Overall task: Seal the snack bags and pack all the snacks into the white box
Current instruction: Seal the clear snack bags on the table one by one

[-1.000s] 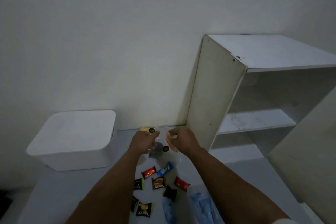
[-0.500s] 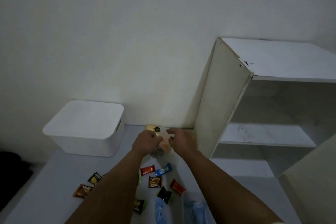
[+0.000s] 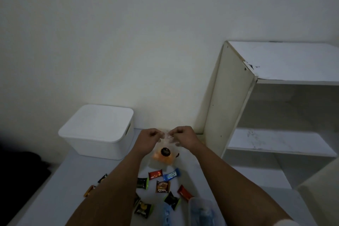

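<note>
Both hands — left hand (image 3: 148, 138), right hand (image 3: 183, 136) — pinched the clear bag (image 3: 164, 154) by its top edge, likely to seal it, the loose candies (image 3: 162, 186) lying below, the white box (image 3: 97, 130) left.

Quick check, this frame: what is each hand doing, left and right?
Left hand: closed, pinching the top edge of the clear snack bag.
Right hand: closed, pinching the same bag's top edge.

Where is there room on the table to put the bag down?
Bare table lies in front of the white box, left of the left arm. More is right of the right arm, beside the shelf. Between the arms it is crowded with candies below the bag.
</note>
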Tool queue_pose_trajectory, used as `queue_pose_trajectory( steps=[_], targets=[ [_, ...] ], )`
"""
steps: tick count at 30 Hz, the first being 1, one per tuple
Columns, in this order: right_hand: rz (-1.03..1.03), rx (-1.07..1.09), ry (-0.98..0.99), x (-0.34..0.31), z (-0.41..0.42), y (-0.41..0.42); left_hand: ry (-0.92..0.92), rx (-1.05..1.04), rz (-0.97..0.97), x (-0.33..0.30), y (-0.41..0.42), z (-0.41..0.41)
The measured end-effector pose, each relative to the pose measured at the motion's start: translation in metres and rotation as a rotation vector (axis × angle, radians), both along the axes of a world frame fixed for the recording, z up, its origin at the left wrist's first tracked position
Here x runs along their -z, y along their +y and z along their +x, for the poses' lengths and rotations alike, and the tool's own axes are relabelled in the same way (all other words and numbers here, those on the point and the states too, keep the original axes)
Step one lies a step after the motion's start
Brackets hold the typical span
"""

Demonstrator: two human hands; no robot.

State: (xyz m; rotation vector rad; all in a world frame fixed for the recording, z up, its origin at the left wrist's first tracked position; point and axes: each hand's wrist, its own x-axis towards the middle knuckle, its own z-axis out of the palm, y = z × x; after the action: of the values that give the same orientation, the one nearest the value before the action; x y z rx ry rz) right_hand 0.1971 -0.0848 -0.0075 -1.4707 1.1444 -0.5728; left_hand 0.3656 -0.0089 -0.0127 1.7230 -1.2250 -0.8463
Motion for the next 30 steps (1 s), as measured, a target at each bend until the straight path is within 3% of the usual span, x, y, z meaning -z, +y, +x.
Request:
queue_pose_trajectory(
  steps=[7,19,30],
  targets=[
    [0.120,0.003,-0.159,-0.009,0.000,0.008,0.011,-0.088,-0.012,0.001,0.004,0.013],
    [-0.076,-0.037,-0.004,-0.024,0.024,0.008,0.172,0.002,-0.041,-0.019,0.004,0.036],
    [-0.186,-0.082,0.137,-0.035,0.083,0.022,0.103,0.226,-0.016,-0.021,0.000,0.099]
  ],
)
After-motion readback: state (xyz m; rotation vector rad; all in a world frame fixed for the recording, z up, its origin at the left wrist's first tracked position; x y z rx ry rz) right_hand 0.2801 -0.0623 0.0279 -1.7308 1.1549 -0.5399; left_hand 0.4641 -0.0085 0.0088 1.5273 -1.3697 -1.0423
